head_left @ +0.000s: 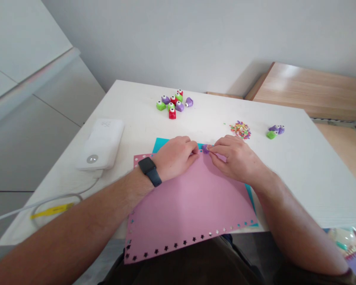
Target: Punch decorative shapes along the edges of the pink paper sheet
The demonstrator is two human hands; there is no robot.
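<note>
Closest in, the lower margin of a pink paper sheet (190,202) juts past the near edge of a white table (302,178), over the person's lap (190,267), with a row of small star-like holes along it and more up its left side. A turquoise sheet (159,144) lies beneath, showing at the right and far edges. Bare tabletop stretches to the right of the sheets and beyond them.

At the left, a yellow tag (52,210) lies by a white cable (7,215), and farther on a white electronic device (106,138) with a round silver button occupies that side. Just past the right hand (239,160) sits a confetti pile (241,130), with a trio of craft punches (272,135) to its right. Farther back, a cluster of craft punches (172,114) in red, green and purple stands near the back edge.

The right hand's thumb and forefinger pinch a purple craft punch (205,149) at the pink paper sheet's far edge. Just beside it, the left hand (175,158) has thumb and forefinger close together over the paper; whether they grip it, I cannot tell
</note>
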